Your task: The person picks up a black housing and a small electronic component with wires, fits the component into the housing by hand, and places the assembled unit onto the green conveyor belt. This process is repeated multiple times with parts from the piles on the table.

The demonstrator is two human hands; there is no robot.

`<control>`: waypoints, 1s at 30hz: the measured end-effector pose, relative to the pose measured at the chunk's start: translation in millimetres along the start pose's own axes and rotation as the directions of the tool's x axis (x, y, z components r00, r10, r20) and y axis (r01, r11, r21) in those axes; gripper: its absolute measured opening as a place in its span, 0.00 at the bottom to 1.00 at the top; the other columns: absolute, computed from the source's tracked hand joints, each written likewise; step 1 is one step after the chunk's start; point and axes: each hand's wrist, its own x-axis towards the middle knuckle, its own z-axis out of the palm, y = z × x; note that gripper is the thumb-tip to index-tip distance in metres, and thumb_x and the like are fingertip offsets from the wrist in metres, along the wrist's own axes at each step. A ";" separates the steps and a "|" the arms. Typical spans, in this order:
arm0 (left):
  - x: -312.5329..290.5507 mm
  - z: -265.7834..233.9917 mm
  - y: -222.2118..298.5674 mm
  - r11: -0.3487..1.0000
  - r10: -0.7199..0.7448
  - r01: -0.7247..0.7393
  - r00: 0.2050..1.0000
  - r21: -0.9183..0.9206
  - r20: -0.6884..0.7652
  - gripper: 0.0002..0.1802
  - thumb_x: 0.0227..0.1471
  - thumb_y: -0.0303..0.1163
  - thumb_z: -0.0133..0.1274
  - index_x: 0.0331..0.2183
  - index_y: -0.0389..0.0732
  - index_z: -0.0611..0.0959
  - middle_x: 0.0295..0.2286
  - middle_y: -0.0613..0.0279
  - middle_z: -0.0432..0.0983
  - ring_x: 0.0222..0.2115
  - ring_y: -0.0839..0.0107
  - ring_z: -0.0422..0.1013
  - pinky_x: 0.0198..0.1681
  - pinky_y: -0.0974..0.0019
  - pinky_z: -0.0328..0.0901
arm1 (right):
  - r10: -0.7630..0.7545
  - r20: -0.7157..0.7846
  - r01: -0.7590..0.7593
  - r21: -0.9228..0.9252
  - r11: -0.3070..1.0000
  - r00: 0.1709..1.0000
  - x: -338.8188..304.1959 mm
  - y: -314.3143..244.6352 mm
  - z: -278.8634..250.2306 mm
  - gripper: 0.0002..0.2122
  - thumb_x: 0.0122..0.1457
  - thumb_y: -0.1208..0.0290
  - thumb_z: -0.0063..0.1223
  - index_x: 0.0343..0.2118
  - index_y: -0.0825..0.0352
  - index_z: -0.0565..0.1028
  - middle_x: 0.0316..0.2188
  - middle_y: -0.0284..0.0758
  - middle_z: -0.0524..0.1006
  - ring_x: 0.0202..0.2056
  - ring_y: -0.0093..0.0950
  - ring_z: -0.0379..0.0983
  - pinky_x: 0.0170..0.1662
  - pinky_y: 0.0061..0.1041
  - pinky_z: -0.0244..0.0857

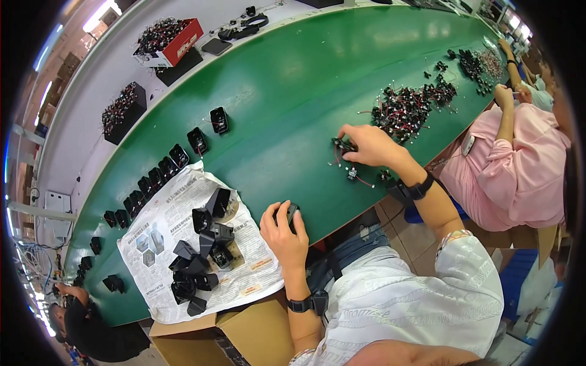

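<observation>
Near the table's front edge, my left hand point(283, 236) is closed around a small black plastic part point(293, 210), mostly hidden by the fingers. Farther right, my right hand point(373, 146) pinches a small black component with thin wires point(343, 146) just at the table surface. Beside that hand lies a loose small part with red and black wires point(353, 174). Just beyond it spreads a heap of black wired components point(403, 111). To the left, several black plastic housings point(204, 241) rest jumbled on a sheet of newspaper point(160, 268).
A row of black housings point(166, 168) with wired parts runs along the green table point(268, 128). Boxes of wired parts, one red and white point(186, 43), one black point(131, 116), stand on the far ledge. A cardboard box point(256, 332) sits below the edge. Co-workers point(494, 165) sit at right and lower left.
</observation>
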 end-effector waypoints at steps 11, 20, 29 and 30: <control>0.5 -2.7 1.0 1.000 0.000 -0.001 0.999 0.020 0.035 0.20 0.49 0.30 0.61 0.45 0.37 0.79 0.45 0.51 0.73 0.48 0.50 0.68 0.54 0.51 0.60 | -0.242 -0.158 0.277 0.260 0.925 0.957 32.2 -0.8 3.3 0.12 0.53 0.69 0.63 0.38 0.65 0.76 0.29 0.37 0.78 0.33 0.34 0.77 0.38 0.31 0.70; -0.6 2.2 -4.1 1.000 -0.003 0.005 0.997 -0.022 0.083 0.23 0.48 0.30 0.62 0.48 0.38 0.79 0.45 0.48 0.73 0.48 0.48 0.68 0.54 0.51 0.60 | -0.129 -0.019 0.130 0.171 0.977 0.991 37.1 -5.3 -8.4 0.11 0.56 0.66 0.60 0.39 0.65 0.76 0.30 0.40 0.80 0.32 0.40 0.78 0.36 0.36 0.71; -2.2 -2.2 0.1 0.996 -0.019 0.024 0.999 -0.088 0.048 0.22 0.50 0.29 0.61 0.47 0.34 0.78 0.45 0.47 0.74 0.46 0.48 0.69 0.52 0.51 0.63 | -0.135 -0.288 0.163 0.074 0.984 0.948 49.4 -11.5 -14.5 0.10 0.62 0.64 0.54 0.41 0.64 0.73 0.24 0.39 0.80 0.30 0.45 0.77 0.34 0.42 0.69; -3.7 -3.0 -0.8 0.987 -0.054 0.055 0.998 -0.150 0.012 0.22 0.51 0.29 0.61 0.48 0.33 0.77 0.44 0.46 0.74 0.45 0.48 0.70 0.51 0.52 0.64 | -0.086 -0.307 0.117 0.084 0.990 0.948 48.9 -15.6 -21.4 0.10 0.62 0.64 0.54 0.42 0.64 0.73 0.22 0.38 0.79 0.28 0.45 0.76 0.32 0.41 0.69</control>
